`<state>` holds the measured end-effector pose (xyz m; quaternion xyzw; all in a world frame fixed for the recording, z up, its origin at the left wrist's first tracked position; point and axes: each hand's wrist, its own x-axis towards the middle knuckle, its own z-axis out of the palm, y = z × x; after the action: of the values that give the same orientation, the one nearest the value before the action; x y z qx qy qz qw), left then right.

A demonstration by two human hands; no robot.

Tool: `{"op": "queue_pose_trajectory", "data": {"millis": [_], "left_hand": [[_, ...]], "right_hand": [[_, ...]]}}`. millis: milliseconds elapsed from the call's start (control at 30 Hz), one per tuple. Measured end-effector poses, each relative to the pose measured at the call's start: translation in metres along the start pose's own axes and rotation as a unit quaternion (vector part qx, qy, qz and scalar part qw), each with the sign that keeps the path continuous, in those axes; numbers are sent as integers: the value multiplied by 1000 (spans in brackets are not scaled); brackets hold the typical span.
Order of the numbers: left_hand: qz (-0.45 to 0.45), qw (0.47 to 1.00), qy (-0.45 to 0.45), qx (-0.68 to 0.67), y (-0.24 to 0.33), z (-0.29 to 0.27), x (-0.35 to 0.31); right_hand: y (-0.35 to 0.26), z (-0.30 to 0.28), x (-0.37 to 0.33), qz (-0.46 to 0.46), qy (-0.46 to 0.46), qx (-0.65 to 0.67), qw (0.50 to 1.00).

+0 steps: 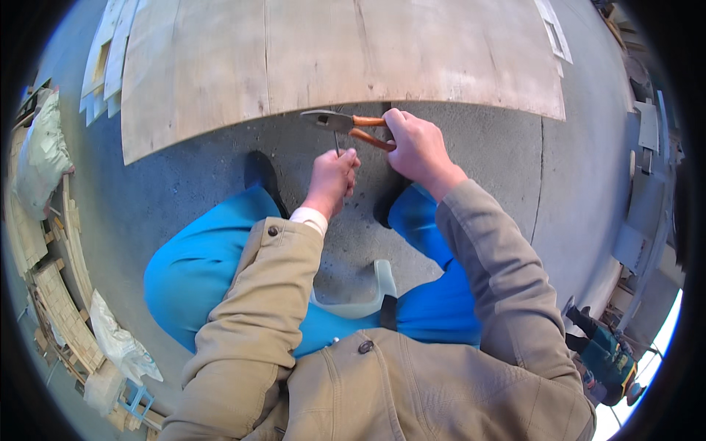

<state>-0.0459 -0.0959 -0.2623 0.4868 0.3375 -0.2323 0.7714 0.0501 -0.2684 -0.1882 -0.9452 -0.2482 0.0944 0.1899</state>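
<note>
Orange-handled pliers (338,122) held beside a wooden panel

The right hand (421,147) is curled around the handles, which stand slightly spread. The pliers lie at the panel's (331,59) near edge, their metal head pointing left. The left hand (331,180) is closed, thumb and fingers pinching 1 thin dark rod (337,141), whose upper end reaches the head; whether the jaws grip it, I cannot tell. Both hands are above the concrete floor (500,169), between 2 dark shoes (261,176) and the panel.
</note>
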Motion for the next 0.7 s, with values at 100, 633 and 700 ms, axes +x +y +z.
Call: {"op": "queue_pose_trajectory", "data": {"millis": [100,633,700], "left_hand": [[-11,1000,-7,-14,0,0,4],[-119,992,23,32,-16,-12,1],[-118,990,37,60,-13,-17,-4]], "right_hand": [[-11,-12,0,-99,122,148,977],[1,-8,-17,64,-153,-39,985],[-2,-24,-28,62,-151,-47,986]]}}
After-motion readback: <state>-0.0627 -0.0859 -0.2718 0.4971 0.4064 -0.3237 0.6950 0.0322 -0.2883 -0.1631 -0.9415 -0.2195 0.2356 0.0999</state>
